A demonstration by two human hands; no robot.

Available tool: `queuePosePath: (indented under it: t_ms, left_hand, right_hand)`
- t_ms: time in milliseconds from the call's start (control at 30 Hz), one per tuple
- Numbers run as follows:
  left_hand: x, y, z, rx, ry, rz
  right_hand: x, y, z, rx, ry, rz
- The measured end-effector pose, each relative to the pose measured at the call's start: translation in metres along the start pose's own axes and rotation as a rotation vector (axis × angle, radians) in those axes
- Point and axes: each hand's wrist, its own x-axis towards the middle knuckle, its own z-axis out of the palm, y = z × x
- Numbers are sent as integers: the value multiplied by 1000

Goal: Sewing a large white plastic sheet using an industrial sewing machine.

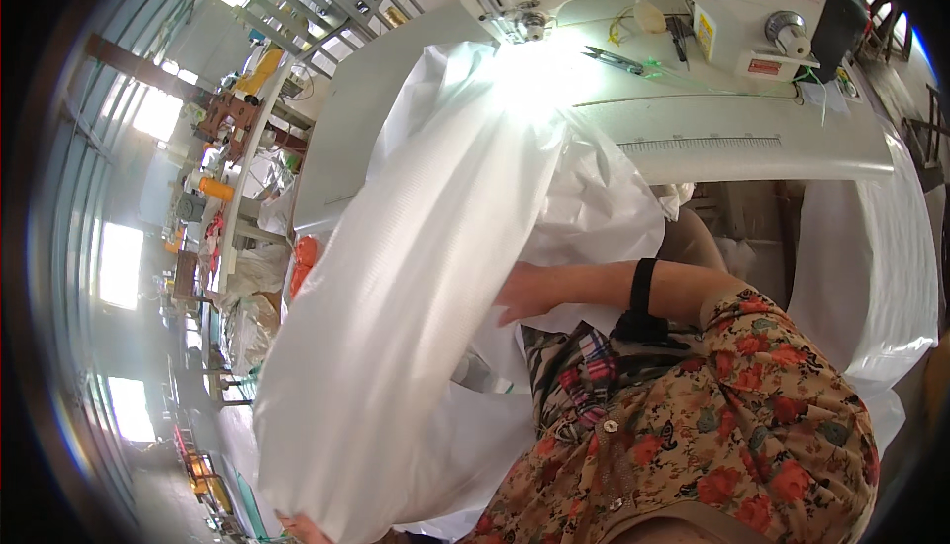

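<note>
White sheet (396, 316) is spread across the middle of the view, its upper end laid on the worktable (742, 163) under the sewing machine head (532, 27), its lower end hung well below the table's front edge. Long axis is run from the machine head down and to the left, with soft folds lined up roughly along it. Contact spot under the head is washed out by the lamp, so whether the sheet is pinned there cannot be told.

Key relation: the sheet is flanked by the two hands at different heights. Right hand (531, 290) is placed at the right-hand edge, about midway along; from it, most of the sheet is found to the left, and the machine head is found above. Left hand (305, 528) is placed at the bottom end, well apart from the head, with the sheet stretched up and to the right from it. The right hand is thus judged the nearer one for guiding near the head, the left for controlling the far end.

Grip: right fingertips are partly hidden by the sheet's edge, pinched or merely rested, cannot be told. Left hand is mostly cut off by the frame; only fingers are seen at the sheet, closure not readable.
</note>
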Motion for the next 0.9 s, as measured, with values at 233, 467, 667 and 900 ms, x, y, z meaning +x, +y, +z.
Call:
queuePosePath:
  t_ms: [233,467,667,900]
  left_hand:
    - [22,14,21,591,-3,500]
    - [54,25,37,512,-144,448]
    - [86,16,53,454,-285,383]
    - [59,-185,92,-235,-431,-623]
  right_hand:
    - [60,-61,-97,1760,494,40]
    - [44,-144,-68,1739,163,-444]
    - [37,-139,-91,1646,-146,-818]
    - [-32,-162,-105,1036,-497,-874]
